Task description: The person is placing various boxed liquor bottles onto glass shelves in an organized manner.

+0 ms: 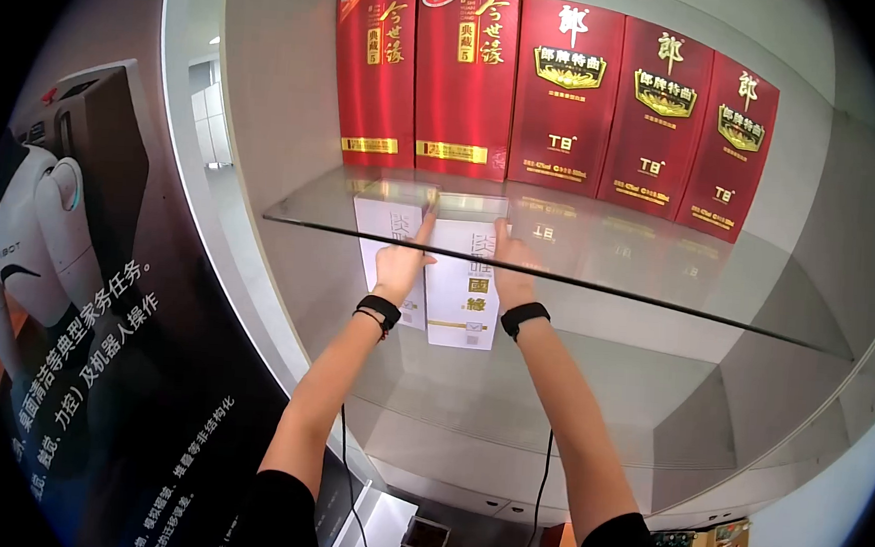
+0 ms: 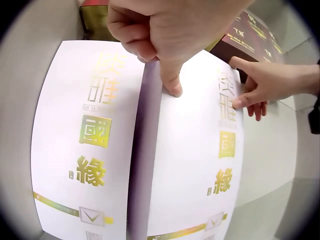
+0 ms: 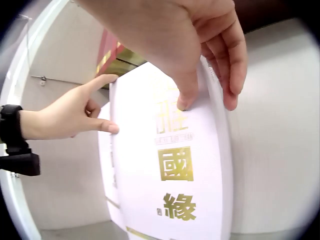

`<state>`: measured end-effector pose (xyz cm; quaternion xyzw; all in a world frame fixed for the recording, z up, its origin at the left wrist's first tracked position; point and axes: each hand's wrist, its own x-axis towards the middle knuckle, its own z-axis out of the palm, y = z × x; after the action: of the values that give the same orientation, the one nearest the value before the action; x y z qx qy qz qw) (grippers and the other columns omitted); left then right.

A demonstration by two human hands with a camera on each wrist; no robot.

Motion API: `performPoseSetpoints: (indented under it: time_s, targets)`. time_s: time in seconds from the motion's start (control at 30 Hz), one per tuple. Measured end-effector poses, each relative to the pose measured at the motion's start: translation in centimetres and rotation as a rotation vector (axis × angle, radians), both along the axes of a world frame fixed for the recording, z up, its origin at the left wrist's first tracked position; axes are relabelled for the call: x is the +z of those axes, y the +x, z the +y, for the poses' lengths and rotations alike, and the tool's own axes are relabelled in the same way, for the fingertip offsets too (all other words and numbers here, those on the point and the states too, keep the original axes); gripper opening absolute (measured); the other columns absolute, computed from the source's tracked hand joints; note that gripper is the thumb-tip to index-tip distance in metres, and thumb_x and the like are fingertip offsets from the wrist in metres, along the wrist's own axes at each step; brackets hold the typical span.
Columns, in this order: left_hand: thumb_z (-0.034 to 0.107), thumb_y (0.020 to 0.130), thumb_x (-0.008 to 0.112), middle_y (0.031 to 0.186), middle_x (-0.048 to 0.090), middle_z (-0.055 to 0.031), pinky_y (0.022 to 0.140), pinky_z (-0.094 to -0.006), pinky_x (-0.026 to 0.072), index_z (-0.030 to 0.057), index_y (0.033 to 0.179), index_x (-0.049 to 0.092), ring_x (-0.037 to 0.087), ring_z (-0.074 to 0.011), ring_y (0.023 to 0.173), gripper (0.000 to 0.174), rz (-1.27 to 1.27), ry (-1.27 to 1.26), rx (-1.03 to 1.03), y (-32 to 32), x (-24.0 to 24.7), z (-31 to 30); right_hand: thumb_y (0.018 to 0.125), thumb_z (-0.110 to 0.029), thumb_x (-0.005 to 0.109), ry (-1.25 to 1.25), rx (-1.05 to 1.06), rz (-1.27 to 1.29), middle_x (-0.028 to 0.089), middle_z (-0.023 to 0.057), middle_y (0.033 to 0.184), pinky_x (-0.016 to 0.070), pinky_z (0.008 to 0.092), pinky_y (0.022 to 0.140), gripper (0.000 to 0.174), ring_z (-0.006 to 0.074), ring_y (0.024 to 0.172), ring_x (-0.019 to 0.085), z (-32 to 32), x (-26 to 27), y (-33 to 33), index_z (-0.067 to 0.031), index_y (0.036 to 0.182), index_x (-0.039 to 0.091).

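Observation:
Two white upright boxes with gold lettering stand side by side below the glass shelf, the right white box [image 1: 456,300] slightly forward of the left white box [image 2: 85,130]. My left hand [image 1: 398,268] grips the right box at its upper left edge, thumb on the front and index finger stretched toward the top corner. At the upper right edge my right hand [image 3: 200,45] holds the same box, with its thumb [image 3: 187,92] on the front face and its fingers along the side. A narrow dark gap shows between the two boxes in the left wrist view.
Overhead, a glass shelf [image 1: 597,283] carries several red boxes [image 1: 563,101] in a row; its front edge crosses above my wrists. The cabinet's left wall [image 2: 25,95] stands close beside the left white box. A printed banner [image 1: 82,352] is at far left.

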<state>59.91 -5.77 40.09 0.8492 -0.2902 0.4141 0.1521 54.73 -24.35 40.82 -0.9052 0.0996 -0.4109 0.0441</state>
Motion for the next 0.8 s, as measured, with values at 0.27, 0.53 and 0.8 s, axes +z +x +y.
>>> performPoseSetpoints:
  time_s: [0.27, 0.53, 0.8]
  targets:
    - [0.032, 0.067, 0.069, 0.062, 0.061, -0.009, 0.05, -0.0397, 0.0459, 0.0256, 0.131, 0.033, 0.061, -0.0286, 0.056, 0.073, 0.072, 0.023, 0.076, 3.5, 0.3, -0.1, 0.062, -0.018, 0.074, -0.01, 0.043, -0.019, 0.061, 0.0087, 0.064, 0.0472, 0.0363, 0.048, 0.049, 0.0261, 0.06, 0.063, 1.0, 0.3, 2.1, -0.0161, 0.097, 0.04]
    - [0.035, 0.068, 0.068, 0.063, 0.061, -0.0082, 0.05, -0.0384, 0.0468, 0.0277, 0.131, 0.033, 0.061, -0.0276, 0.055, 0.073, 0.037, 0.027, 0.142, 3.9, 0.1, -0.4, 0.06, -0.017, 0.074, -0.041, 0.071, -0.106, 0.06, 0.0082, 0.061, 0.0468, 0.0353, 0.047, 0.05, 0.0255, 0.057, 0.062, 0.9, 0.1, 1.7, -0.0152, 0.097, 0.04]
    - [0.038, 0.066, 0.068, 0.062, 0.061, -0.0075, 0.049, -0.0367, 0.0468, 0.0279, 0.132, 0.032, 0.061, -0.0261, 0.054, 0.075, -0.011, 0.022, 0.144, 4.3, -0.2, -0.4, 0.064, -0.018, 0.073, 0.09, 0.072, 0.073, 0.061, 0.0156, 0.071, 0.0466, 0.0432, 0.055, 0.057, 0.0349, 0.067, 0.061, 1.1, 0.6, 2.0, -0.0127, 0.109, 0.038]
